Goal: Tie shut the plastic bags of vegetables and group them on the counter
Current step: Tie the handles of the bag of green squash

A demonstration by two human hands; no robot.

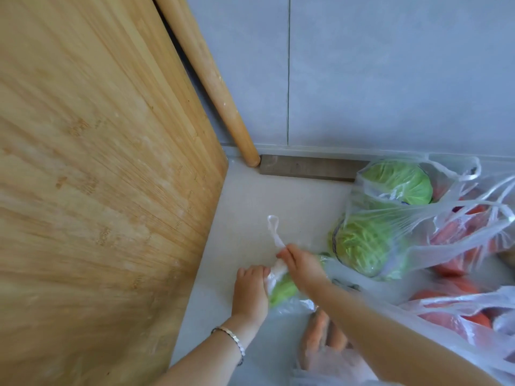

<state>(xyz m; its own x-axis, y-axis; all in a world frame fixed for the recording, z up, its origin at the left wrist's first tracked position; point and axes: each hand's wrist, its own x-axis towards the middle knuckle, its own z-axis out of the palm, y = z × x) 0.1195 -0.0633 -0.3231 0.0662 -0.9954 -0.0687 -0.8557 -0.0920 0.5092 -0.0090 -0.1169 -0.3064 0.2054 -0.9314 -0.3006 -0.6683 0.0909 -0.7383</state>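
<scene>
Two hands in view, both on one item. The small bag (282,288), clear plastic with one green vegetable inside, lies on the counter (245,196) just right of the cutting board's lower edge. The left hand (250,292) grips the bag's near side, fingers curled against the plastic. The right hand (302,267) pinches the twisted neck, from which one handle loop (274,228) stands up, untied. One bracelet (232,337) on the left wrist.

To the right, near the wall: two green cabbages (397,181) in clear plastic, one behind the other, handles loose. Beyond them, bags of red-orange produce (457,235) at the right edge; their number cannot be told through the overlapping plastic. One bag of carrots (320,339) lies under the right forearm, close to the small bag.

One cutting board (97,190) leans at left. One rolling pin (209,79) stands behind it against the tiled wall (390,79). One dark strip (306,167) lies along the wall's base.
</scene>
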